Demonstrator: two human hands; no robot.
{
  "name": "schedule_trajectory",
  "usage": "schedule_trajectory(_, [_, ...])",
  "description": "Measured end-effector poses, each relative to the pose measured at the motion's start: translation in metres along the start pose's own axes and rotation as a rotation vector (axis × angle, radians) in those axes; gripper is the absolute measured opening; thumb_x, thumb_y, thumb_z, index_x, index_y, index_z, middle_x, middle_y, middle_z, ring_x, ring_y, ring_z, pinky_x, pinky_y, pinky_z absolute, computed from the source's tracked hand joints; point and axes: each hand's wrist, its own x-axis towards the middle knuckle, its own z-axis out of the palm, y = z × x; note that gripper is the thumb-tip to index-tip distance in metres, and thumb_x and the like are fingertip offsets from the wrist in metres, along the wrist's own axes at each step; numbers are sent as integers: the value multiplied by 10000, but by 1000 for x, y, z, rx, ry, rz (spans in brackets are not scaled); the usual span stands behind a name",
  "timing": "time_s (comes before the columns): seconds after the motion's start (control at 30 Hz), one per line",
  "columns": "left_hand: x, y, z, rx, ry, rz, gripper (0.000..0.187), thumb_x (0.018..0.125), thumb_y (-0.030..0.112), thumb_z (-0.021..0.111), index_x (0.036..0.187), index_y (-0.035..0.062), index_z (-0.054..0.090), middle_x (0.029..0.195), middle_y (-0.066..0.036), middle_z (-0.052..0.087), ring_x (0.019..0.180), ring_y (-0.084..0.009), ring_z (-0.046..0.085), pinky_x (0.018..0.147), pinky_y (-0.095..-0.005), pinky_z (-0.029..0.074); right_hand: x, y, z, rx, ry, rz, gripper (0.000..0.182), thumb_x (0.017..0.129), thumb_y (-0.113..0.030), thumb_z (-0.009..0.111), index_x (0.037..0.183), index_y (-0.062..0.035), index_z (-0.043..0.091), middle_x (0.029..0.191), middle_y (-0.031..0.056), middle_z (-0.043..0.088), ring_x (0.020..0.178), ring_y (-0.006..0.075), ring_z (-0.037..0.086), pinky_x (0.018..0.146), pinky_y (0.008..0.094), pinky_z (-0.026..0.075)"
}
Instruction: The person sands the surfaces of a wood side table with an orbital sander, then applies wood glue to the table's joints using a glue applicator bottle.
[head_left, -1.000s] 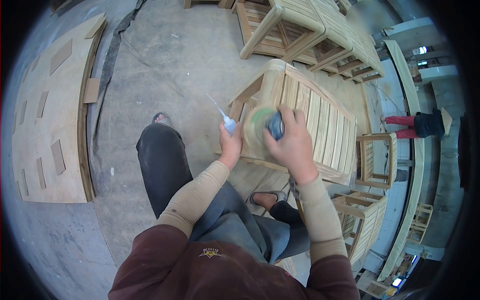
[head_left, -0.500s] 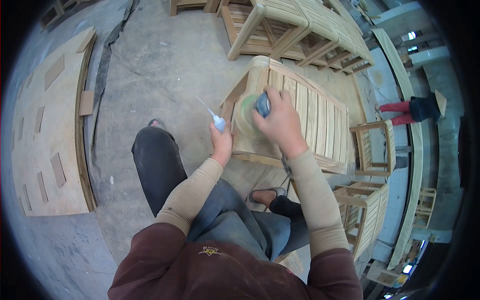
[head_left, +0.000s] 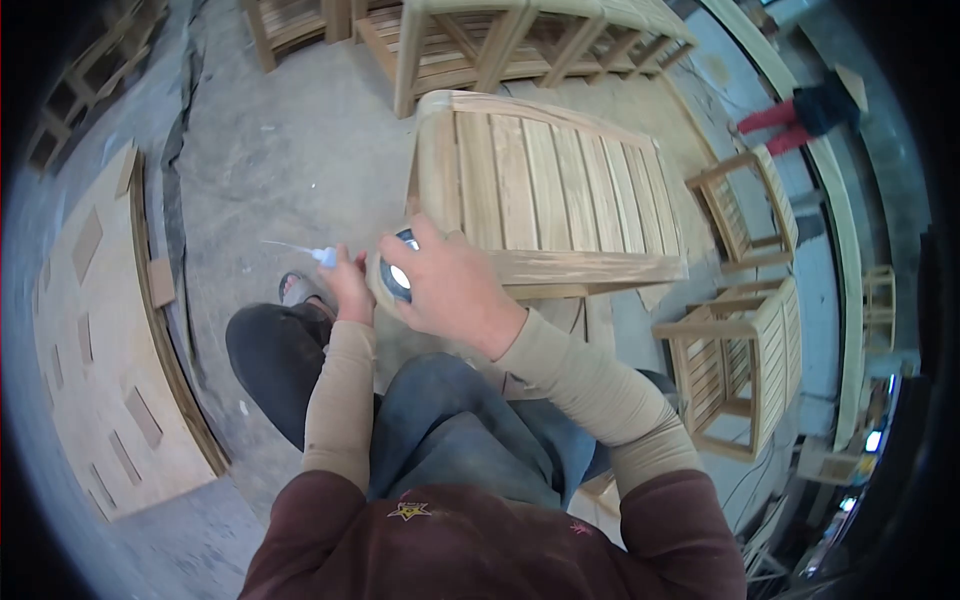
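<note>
right hand (head_left: 455, 288) grip curled over round tool (head_left: 401, 266), at near-left corner of slatted wooden stool (head_left: 560, 185), left hand (head_left: 349, 287) grip closed on thin-nozzled bottle (head_left: 326, 257), left of stool, person (head_left: 815, 112) far right of stool

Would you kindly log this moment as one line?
Left hand: holds small pale thin-nozzled bottle | Right hand: grips round dark handheld tool | Tool position: beside slatted wooden stool | Contact: cannot tell | Background: co-worker
</note>
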Motion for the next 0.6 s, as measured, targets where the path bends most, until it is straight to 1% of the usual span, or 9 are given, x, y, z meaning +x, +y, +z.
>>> schedule_trajectory(0.03, [-7,8,6,2,76,9,350,916,166,613,1163,84,380,1034,-69,493,775,-182,569,697,-310,511,-2,10,-3,32,0,22,481,694,-243,726,1136,-158,557,946,153,530,751,352,623,637,451,515])
schedule_trajectory(0.13, [-29,19,25,56,15,11,266,897,167,617,1089,116,439,1002,-41,515,705,-165,568,656,-303,505,-24,64,-25,126,69,214,487,702,-256,717,1145,-143,549,968,170,531,801,359,619,670,451,515])
schedule_trajectory(0.2, [-44,20,34,82,-66,-25,314,898,186,626,1126,138,417,1014,-36,511,752,-154,560,694,-280,487,-45,119,-38,41,139,342,511,708,-270,712,1169,-131,541,991,187,537,860,369,614,719,441,516])
schedule_trajectory(0.27, [-60,19,45,130,-207,-65,351,917,189,627,1166,123,389,1016,-36,473,740,-145,537,697,-299,493,-71,173,-60,-30,182,516,573,716,-296,712,1227,-113,530,1056,210,558,935,387,607,812,424,507])
schedule_trajectory(0.3, [-69,20,51,128,-214,-67,351,917,189,627,1166,123,389,1016,-36,473,740,-145,537,697,-299,493,-87,209,-64,-77,223,583,591,715,-305,713,1241,-108,529,1087,217,570,956,390,606,839,421,501])
schedule_trajectory(0.4, [-80,10,62,148,-284,-73,381,930,198,618,1209,93,380,1017,-35,482,778,-137,533,734,-295,478,-137,304,-86,-199,364,690,571,686,-340,716,1164,-58,577,1025,246,614,925,402,616,839,434,493])
schedule_trajectory(0.47, [-72,-12,61,155,-345,125,408,943,198,606,1240,50,368,1040,-42,495,840,-126,530,768,-288,461,-160,338,-107,-223,369,735,584,676,-348,729,1152,-42,583,1017,251,631,945,398,618,847,424,490])
schedule_trajectory(0.53, [-79,-11,68,134,-301,128,410,946,194,604,1240,35,368,1045,-44,502,864,-122,528,776,-286,458,-178,357,-120,-176,358,886,613,667,-360,744,1159,-30,586,1018,257,645,976,385,621,847,419,484])
schedule_trajectory(0.6, [-81,-13,68,119,-244,136,413,948,190,601,1241,20,367,1050,-46,509,888,-118,527,785,-284,454,-196,380,-119,-187,377,912,618,670,-358,746,1165,-26,581,1008,255,645,968,387,622,846,419,484])
